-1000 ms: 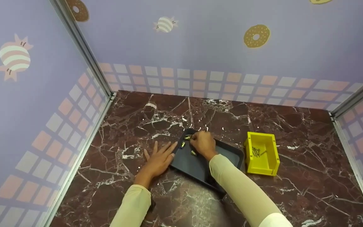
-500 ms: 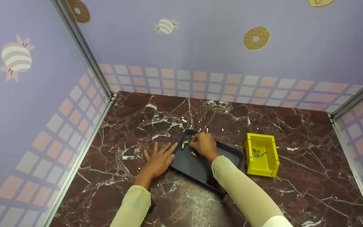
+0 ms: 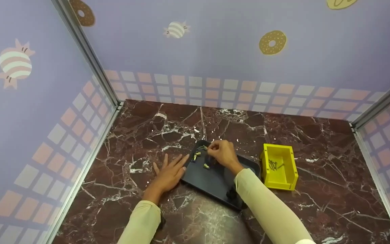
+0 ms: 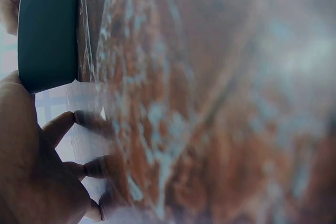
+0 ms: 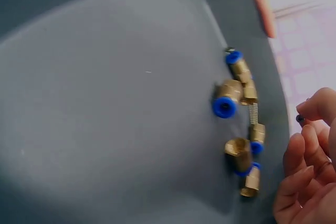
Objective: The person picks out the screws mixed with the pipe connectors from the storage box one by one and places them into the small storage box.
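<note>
My right hand (image 3: 222,153) is over the far-left part of a dark tray (image 3: 212,181). Between thumb and forefinger it pinches a small dark screw (image 5: 300,119), seen end-on in the right wrist view. Below it, several brass push-in fittings (image 5: 239,156) with blue collars lie on the tray, and a threaded screw (image 5: 253,114) shows among them. My left hand (image 3: 169,174) rests with spread fingers on the marble surface, its fingertips at the tray's left rim. The left wrist view has the left hand (image 4: 31,156) against the tray's outer wall (image 4: 50,30).
A yellow bin (image 3: 293,169) with several screws (image 3: 273,165) inside stands right of the tray. Patterned wall panels (image 3: 195,51) enclose the brown marble surface (image 3: 327,189) at the back and both sides.
My right hand has drawn back slightly to the right from the fittings, with the screw in its fingertips. A fitting near the far corner has shifted toward me. The left hand stays put.
</note>
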A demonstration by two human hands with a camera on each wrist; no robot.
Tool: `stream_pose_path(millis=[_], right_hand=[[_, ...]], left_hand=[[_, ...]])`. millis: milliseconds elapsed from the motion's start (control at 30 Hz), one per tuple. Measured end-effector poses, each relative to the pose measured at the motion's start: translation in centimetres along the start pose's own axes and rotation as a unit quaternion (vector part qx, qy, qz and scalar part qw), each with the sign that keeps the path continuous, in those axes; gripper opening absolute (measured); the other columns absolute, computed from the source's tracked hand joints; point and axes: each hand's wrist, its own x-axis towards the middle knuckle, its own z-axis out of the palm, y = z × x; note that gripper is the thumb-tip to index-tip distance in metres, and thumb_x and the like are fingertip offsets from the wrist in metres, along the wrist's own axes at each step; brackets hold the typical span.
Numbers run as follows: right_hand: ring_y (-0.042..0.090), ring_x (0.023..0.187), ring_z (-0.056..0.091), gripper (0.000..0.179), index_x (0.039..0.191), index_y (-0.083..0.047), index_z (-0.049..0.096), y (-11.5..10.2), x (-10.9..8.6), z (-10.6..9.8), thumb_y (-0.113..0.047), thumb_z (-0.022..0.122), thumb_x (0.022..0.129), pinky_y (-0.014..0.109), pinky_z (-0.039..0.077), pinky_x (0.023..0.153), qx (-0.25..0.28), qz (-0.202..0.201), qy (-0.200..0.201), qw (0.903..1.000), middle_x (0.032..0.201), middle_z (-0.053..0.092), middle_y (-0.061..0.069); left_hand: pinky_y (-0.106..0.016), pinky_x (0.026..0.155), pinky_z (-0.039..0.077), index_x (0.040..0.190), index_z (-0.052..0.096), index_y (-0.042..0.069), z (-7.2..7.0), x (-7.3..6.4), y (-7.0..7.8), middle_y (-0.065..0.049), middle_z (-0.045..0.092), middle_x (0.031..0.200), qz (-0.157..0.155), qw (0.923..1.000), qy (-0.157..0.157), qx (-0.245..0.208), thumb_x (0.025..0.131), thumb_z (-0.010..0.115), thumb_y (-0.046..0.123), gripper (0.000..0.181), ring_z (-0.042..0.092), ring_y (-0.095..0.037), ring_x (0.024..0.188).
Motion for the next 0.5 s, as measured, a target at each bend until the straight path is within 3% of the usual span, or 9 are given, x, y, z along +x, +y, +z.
stream_pose_path(millis=[233, 500], right_hand=[[0.009, 0.065, 0.062, 0.007, 0.078, -0.018, 0.079, 0.0, -0.6, -2.9, -0.013, 0.075, 0.082, 0.026, 0.049, 0.064, 0.031, -0.008, 0.020, 0.9993, 0.073, 0.072, -0.006], [0.010, 0.065, 0.061, 0.006, 0.082, -0.016, 0.080, 0.5, -1.7, -7.1, -0.016, 0.075, 0.081, 0.022, 0.048, 0.061, 0.023, 0.006, 0.060, 0.9979, 0.074, 0.073, -0.002]], left_hand=[[-0.082, 0.110, -0.011, 0.158, 0.018, 0.056, 0.2, 0.0, 0.0, 0.009, 0.027, 0.169, -0.002, 1.0000, -0.001, -0.001, 0.109, 0.032, 0.051, 0.051, -0.004, -0.045, 0.158], [-0.082, 0.110, -0.012, 0.158, 0.018, 0.056, 0.3, 0.3, -0.1, 0.008, 0.027, 0.169, -0.004, 1.0000, -0.003, -0.001, 0.109, 0.031, 0.052, 0.051, -0.004, -0.045, 0.158]])
